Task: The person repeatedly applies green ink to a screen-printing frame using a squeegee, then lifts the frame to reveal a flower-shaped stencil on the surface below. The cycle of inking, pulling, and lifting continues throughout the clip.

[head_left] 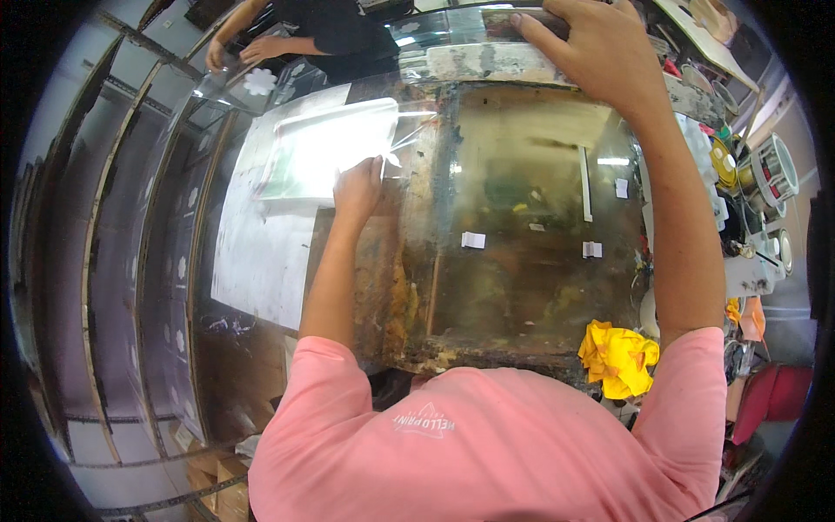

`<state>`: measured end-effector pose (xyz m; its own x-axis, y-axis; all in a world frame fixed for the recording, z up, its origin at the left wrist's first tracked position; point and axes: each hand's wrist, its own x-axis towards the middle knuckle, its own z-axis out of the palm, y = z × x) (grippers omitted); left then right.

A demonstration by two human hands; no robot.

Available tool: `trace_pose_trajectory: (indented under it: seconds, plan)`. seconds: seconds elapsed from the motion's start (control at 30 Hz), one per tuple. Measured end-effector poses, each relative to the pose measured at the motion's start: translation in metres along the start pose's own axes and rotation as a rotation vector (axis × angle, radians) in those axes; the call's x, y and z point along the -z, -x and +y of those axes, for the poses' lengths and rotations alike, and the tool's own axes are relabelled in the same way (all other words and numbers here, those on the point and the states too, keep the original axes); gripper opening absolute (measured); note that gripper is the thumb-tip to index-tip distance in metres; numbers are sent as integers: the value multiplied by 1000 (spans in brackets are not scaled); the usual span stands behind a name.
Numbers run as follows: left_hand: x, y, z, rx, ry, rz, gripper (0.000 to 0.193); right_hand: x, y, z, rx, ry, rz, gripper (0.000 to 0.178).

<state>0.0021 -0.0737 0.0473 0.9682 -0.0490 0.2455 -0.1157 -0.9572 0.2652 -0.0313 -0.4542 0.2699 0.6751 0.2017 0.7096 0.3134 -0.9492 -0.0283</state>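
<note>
Left hand (358, 187): fingers curled, pinching the edge of a clear plastic film sheet (335, 143) lying over white paper (261, 252) at the left of the stained worktable (522, 261). Right hand (600, 48): fingers spread, gripping the table's far frame. Yellow cloth (617, 357) near right. Another person's hands (243, 50) beyond.

The middle of the bench (522, 261) lies open between the hands, broken only by small white tabs (473, 240) and a white strip (585, 183). A yellow rag (617, 357) sits at the near right corner. Tape rolls (770, 170) and clutter crowd the right edge. A co-worker's hands (239, 50) occupy the far left corner, beyond the clear film (330, 148).
</note>
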Motion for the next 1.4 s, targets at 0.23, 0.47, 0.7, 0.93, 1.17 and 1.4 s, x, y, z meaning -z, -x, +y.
trace_pose_trajectory:
  seconds: [0.23,0.47,0.7,0.93,1.17,1.4]
  plan:
    - [-18,19,-43,142,201,25,54,-4,5,4,17,-24,20,51]
    - [-13,3,-128,182,122,46,58,-1,0,0,-1,-11,3,49]
    - [-24,-2,-137,64,157,30,59,-9,6,5,37,99,27,59]
    - [-18,-17,-144,199,349,44,54,-12,8,7,-10,103,-33,60]
    - [79,-59,-124,121,273,207,51,-9,2,7,-22,65,-81,58]
    - [55,-13,-2,-280,-59,191,44,-7,3,4,-1,-14,-10,49]
